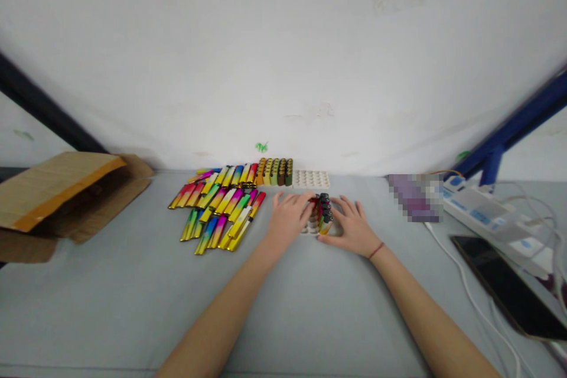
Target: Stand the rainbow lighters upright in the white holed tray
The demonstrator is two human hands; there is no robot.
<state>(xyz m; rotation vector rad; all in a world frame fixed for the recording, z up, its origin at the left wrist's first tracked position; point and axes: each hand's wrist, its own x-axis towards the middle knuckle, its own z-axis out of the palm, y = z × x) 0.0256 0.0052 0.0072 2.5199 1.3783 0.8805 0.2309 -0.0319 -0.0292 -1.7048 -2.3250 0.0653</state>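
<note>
My left hand (290,217) is over the left part of a white tray with round holes (310,228), its fingertips pinched at the back of the tray on something I cannot make out. Upright dark-topped tubes (325,212) stand in a row on the tray's right side. Around their right side lies my right hand (352,225), thumb and fingers spread apart, close to the row. Left of my hands, many shiny rainbow-coloured tubes (221,209) lie in loose rows. Behind, several upright gold-topped tubes (274,171) stand beside a second white holed tray (311,179).
An open brown cardboard box (57,195) is at the left. On the right are a black phone (505,283), a white power strip (487,212) with cables, and a blurred purple item (416,198). A white wall (283,71) rises behind the grey table (305,319).
</note>
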